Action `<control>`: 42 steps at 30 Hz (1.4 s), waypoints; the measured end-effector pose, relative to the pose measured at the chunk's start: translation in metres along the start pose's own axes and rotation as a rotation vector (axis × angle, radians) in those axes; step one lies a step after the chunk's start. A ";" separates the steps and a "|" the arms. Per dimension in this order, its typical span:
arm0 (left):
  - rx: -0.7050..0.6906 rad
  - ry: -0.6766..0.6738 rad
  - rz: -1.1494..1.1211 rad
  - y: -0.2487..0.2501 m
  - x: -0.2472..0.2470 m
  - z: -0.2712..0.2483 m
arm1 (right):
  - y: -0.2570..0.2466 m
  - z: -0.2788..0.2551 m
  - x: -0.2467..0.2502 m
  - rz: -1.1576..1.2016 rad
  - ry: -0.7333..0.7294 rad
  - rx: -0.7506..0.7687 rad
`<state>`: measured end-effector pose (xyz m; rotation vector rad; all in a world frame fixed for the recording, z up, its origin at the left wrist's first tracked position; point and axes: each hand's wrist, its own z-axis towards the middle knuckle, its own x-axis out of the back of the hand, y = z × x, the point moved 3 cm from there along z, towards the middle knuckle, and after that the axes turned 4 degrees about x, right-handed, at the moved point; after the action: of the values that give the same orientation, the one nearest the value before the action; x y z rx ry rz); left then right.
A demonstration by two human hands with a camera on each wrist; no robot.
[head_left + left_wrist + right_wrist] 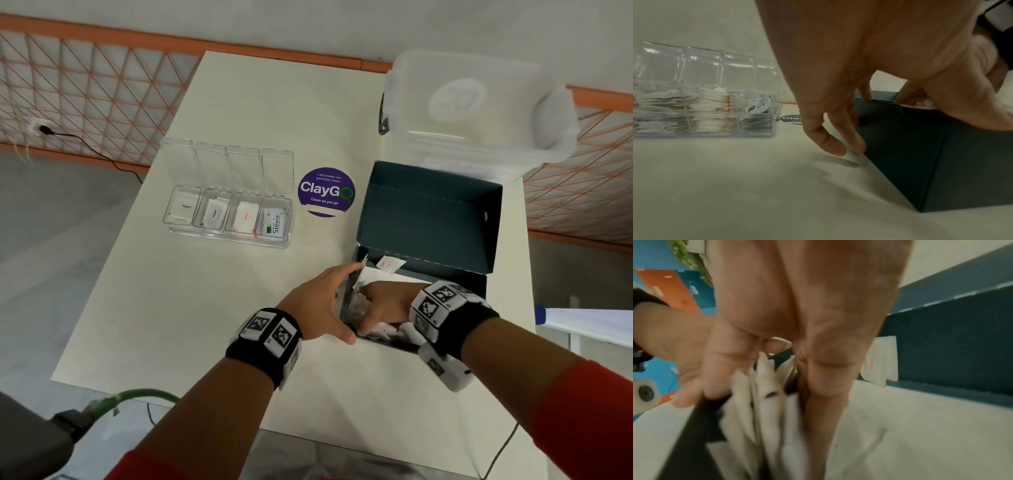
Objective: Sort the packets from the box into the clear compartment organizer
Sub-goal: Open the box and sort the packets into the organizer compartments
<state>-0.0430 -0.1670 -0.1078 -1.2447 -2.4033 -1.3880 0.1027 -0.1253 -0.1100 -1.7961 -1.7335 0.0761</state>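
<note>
The dark teal box (428, 212) stands open on the white table, lid flap raised at the back. My right hand (387, 301) is down inside it, thumb and fingers pinching an upright bunch of white packets (764, 402) against the left wall. My left hand (322, 305) lies flat on the outside of that wall (910, 154), fingers straight, thumb at the front corner. One red-printed packet (388, 264) leans on the box's back wall. The clear organizer (226, 236) sits to the left, lids up, its four compartments holding sugar, pepper, salt and stevia packets.
A round purple ClayGo sticker (326, 192) lies between organizer and box. A large translucent lidded tub (479, 102) stands behind the box at the table's far right. A green cable (144, 395) hangs off the near left table edge.
</note>
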 end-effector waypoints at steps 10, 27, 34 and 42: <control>0.011 0.012 0.014 0.000 -0.001 0.001 | -0.009 0.006 -0.014 -0.277 0.083 0.041; -0.124 0.262 0.184 0.023 0.000 -0.030 | 0.045 -0.048 0.046 0.432 0.315 -0.071; -0.177 0.323 -0.006 0.057 -0.010 -0.029 | 0.043 -0.062 0.022 1.033 0.384 0.058; -0.252 0.739 -0.292 0.091 0.010 -0.027 | -0.033 -0.065 0.032 1.387 0.345 0.370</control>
<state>0.0060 -0.1587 -0.0260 -0.2895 -1.9584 -1.8506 0.1071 -0.1236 -0.0306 -2.1713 -0.0026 0.5614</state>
